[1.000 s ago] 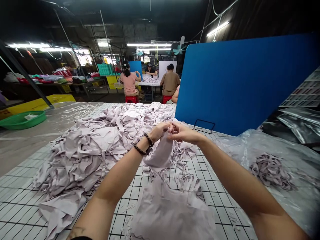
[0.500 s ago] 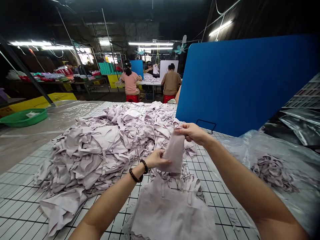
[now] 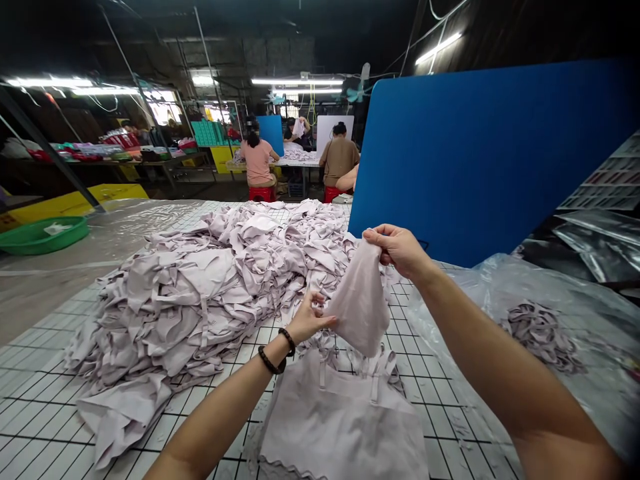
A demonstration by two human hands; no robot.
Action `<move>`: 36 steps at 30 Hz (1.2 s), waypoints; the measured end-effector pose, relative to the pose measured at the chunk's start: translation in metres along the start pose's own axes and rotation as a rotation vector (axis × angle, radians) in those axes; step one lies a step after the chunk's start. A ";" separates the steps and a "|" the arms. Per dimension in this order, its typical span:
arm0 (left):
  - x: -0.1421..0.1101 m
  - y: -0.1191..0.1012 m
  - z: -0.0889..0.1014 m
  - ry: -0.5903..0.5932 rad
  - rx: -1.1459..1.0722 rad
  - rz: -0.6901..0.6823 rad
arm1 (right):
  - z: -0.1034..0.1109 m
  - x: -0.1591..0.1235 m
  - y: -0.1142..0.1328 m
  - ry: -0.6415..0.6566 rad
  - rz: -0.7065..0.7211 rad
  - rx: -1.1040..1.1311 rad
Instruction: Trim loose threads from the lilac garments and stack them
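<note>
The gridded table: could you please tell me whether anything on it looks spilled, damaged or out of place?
Small pale scraps lie scattered on the gridded table, right of the flat garment, like stray trimmings. The heap is jumbled, but I see no clear damage.

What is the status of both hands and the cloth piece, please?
Right hand pinching cloth piece at top. Left hand at its left edge, fingers spread, hold unclear. Nearby: garment below, heaped pieces to the left.
</note>
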State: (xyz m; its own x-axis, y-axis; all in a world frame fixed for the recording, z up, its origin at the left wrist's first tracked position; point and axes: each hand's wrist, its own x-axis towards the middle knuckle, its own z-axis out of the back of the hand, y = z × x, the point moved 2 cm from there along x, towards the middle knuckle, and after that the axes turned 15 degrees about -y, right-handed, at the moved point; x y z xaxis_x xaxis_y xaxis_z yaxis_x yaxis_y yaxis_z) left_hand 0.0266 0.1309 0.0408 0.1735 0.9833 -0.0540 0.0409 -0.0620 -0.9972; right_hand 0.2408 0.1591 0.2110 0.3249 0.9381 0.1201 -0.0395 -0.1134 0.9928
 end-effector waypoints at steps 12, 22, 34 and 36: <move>0.040 -0.022 0.044 0.033 0.085 0.055 | 0.047 0.025 -0.012 -0.119 0.056 -0.082; 0.095 -0.128 0.056 -0.113 0.301 -0.312 | 0.097 0.014 -0.032 -0.199 -0.156 -0.147; -0.103 -0.013 0.089 0.190 0.596 -0.205 | 0.135 -0.226 -0.113 0.258 -0.110 -0.586; -0.129 0.005 0.091 0.189 0.594 -0.204 | 0.133 -0.252 -0.129 0.254 -0.024 -0.632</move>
State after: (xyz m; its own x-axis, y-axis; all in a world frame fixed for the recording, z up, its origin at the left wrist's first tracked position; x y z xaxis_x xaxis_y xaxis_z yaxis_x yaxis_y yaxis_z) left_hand -0.0852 0.0191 0.0386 0.3918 0.9152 0.0948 -0.4502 0.2805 -0.8477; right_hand 0.2896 -0.1059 0.0529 0.1036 0.9945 0.0175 -0.6042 0.0489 0.7954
